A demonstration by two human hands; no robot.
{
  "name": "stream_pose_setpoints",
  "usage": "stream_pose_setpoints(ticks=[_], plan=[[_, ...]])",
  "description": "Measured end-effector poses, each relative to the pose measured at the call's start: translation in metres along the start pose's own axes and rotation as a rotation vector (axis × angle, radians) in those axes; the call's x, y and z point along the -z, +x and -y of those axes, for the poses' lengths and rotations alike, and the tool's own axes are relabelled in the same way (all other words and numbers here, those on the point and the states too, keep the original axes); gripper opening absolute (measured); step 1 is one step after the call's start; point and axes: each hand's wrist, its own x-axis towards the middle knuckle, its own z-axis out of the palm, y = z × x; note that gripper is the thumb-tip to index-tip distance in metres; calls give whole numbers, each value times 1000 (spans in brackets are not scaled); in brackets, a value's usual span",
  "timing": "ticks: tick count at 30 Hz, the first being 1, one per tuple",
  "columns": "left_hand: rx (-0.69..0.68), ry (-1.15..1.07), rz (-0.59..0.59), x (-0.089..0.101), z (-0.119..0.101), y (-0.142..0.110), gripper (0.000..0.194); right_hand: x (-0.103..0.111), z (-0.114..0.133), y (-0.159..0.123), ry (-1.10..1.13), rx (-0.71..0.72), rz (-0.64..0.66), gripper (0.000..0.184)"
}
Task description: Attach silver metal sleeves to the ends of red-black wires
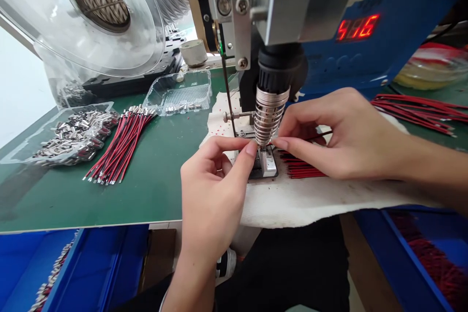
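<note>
My left hand [215, 190] is closed in a pinch just left of a coil-wrapped metal tip [269, 114] on a benchtop machine. What lies between its thumb and forefinger is too small to make out. On the other side of the tip, my right hand [341, 131] pinches a thin dark wire [322, 134], part of which shows behind the fingers. Both sets of fingertips meet close above a small metal block [268, 163] on a black base. Red and black wires [302, 165] lie on a pale cloth [303, 204] under the right hand.
A clear tray [106, 131] of small metal parts and a wire bundle [124, 141] stand left. Behind them are another clear tray [208, 90] and a large clear reel [146, 53]. The blue machine body [321, 73] rises behind my hands. Blue bins [91, 258] sit below the table edge.
</note>
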Motion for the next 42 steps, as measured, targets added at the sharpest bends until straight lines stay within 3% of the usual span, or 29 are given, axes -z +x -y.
stream_pose_setpoints(ticks=[31,42], plan=[[-14,-4,18,-1,1,0,21,0,-2,1,-26,20,1,22],[-23,-5,24,-1,1,0,19,1,-3,-1,-120,104,-29,19]])
